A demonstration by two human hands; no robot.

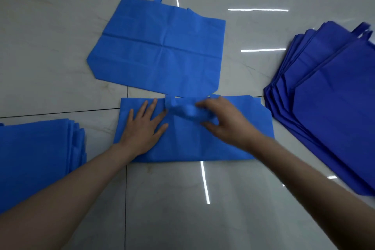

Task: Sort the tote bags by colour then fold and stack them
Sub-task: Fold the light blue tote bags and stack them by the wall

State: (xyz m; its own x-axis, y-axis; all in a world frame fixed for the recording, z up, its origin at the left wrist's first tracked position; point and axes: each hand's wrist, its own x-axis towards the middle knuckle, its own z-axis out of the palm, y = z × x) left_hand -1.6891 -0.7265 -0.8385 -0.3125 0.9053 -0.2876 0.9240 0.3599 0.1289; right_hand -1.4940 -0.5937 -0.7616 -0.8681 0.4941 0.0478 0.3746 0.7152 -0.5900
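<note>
Head view: creased blue tote bag (192,144) under spread-fingered left hand (142,128), bunched handle (182,110) within curled fingers (205,104) of right hand (222,121).

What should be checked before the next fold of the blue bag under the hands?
1. Left hand presses the bag flat: ok.
2. Right hand grips the bunched handle: ok.
3. Handle tucked inside the bag's outline: not ok, a loop pokes past the far edge.
4. Colour matches the lighter stack on the left, not the darker stack on the right: ok.
5. Bag clear of the spread bag beyond: cannot tell, their edges meet.
</note>
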